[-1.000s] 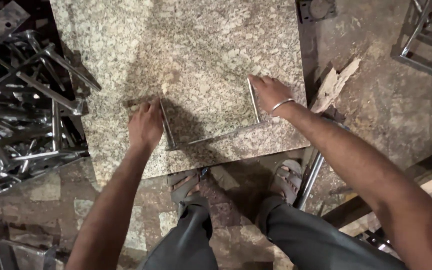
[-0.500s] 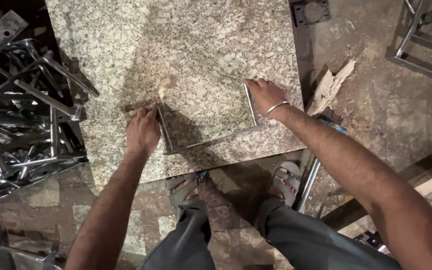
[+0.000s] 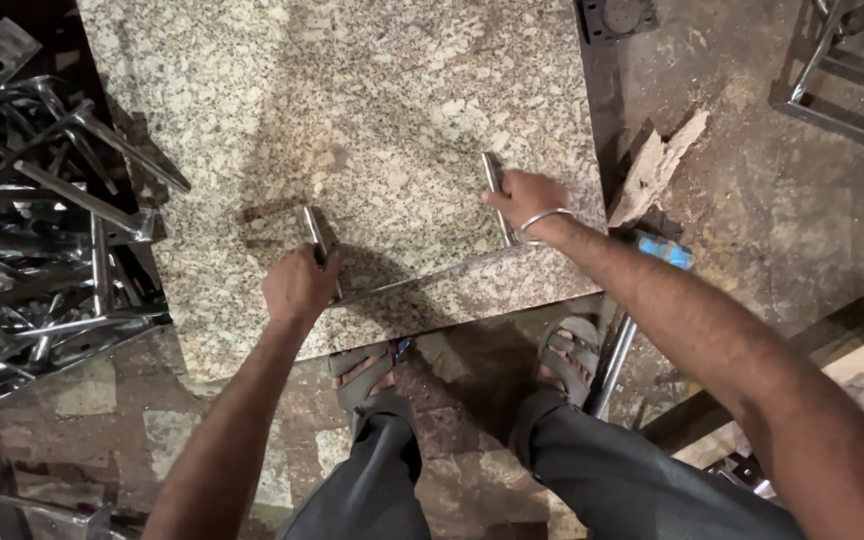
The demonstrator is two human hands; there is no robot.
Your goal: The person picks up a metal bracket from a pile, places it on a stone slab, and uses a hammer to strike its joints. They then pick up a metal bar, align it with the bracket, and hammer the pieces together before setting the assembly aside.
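A speckled granite slab (image 3: 372, 110) lies flat in front of me. On it rests a U-shaped steel frame: a left bar (image 3: 314, 234), a right bar (image 3: 493, 180) and a cross bar (image 3: 422, 280) near the slab's front edge. My left hand (image 3: 298, 285) grips the left bar near its corner. My right hand (image 3: 525, 197), with a metal bangle on the wrist, is closed around the right bar. My sandalled feet (image 3: 367, 372) stand just below the slab's edge.
A heap of welded steel frames (image 3: 32, 240) fills the left side. A broken piece of stone (image 3: 657, 165) lies right of the slab, with a metal frame (image 3: 852, 80) at top right and a steel pipe (image 3: 612, 365) by my right foot.
Both hands have slid slightly toward me and to the left along with the frame; the grip on each bar is unchanged.
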